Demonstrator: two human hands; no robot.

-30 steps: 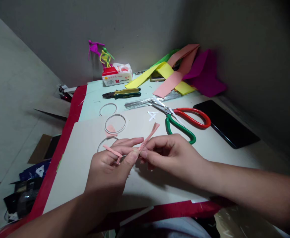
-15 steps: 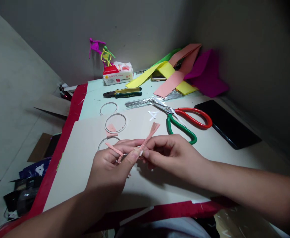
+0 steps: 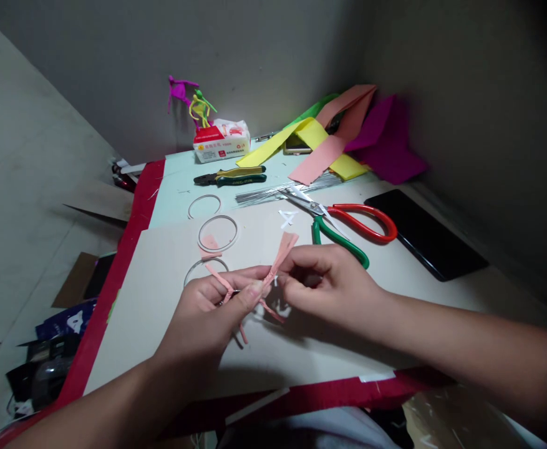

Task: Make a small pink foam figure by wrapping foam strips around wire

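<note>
My left hand [image 3: 217,305] pinches a small pink crepe-paper figure [image 3: 281,257] between thumb and fingers. Its flared strip sticks up past the thumb, and thin wrapped limbs poke out at the left and below; the middle is hidden by the fingers. Close on its right, my right hand [image 3: 332,277] is curled with thumb and forefinger together. A tiny whitish bit shows by those fingertips, too small to name. Beyond the hands lie scissors [image 3: 317,209] with one red and one green handle, and wire rings [image 3: 217,234] at the left.
Pliers [image 3: 230,176] and a bundle of thin wires [image 3: 266,194] lie farther back. Coloured paper strips [image 3: 317,159] are heaped at the back right. A black phone [image 3: 427,234] rests at the right. Small wrapped figures [image 3: 199,109] stand on a tissue pack [image 3: 221,142] by the wall.
My right hand has drawn slightly away to the right from the pink figure. More of the figure's lower limbs now shows, and its upper strip looks wider.
</note>
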